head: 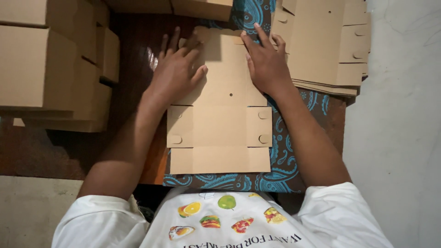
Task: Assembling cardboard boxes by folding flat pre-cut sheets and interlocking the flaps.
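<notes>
A flat brown cardboard box blank point(220, 124) lies in front of me on a blue patterned cloth point(285, 156). It has die-cut flaps, round tabs and a small hole in its middle. My left hand point(177, 71) presses palm down on the blank's upper left part, fingers spread toward its far edge. On the upper right part my right hand point(264, 59) presses flat, its index finger reaching the far edge. Neither hand grips anything. The far flaps lie partly under my hands.
Assembled brown cardboard boxes point(50, 64) are stacked at the left on a dark wooden table point(59, 151). More boxes point(202, 7) stand at the far edge. A pile of flat blanks point(321, 46) lies at the right. A pale floor point(399, 138) lies beyond.
</notes>
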